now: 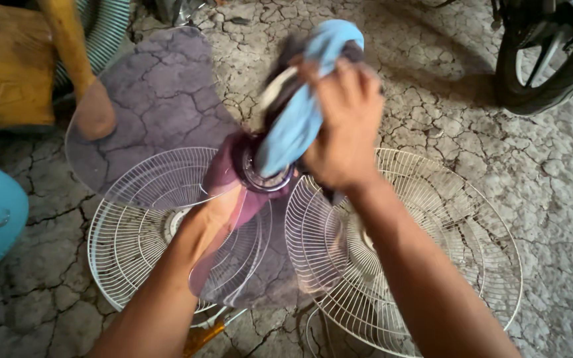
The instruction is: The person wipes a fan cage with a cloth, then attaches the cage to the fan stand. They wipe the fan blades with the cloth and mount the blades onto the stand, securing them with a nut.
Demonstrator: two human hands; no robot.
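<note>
Right hand [346,126] grips a blue cloth [300,113] on the fan blade [160,99] (translucent purple); left hand [217,209] clasps that blade.

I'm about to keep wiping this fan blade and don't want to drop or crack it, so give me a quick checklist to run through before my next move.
1. Left hand gripping the translucent purple plastic fan blade: ok, held near the hub.
2. Right hand holding the light blue cloth: ok, bunched over the hub.
3. Cloth touching the blade's dark round hub: ok.
4. Blade free of cracks: cannot tell, the cracked ground shows through it.
5. White wire fan guards out from underneath: not ok, two lie directly below.
6. Motorbike tyre away from the hands: ok, apart at the upper right.
</note>
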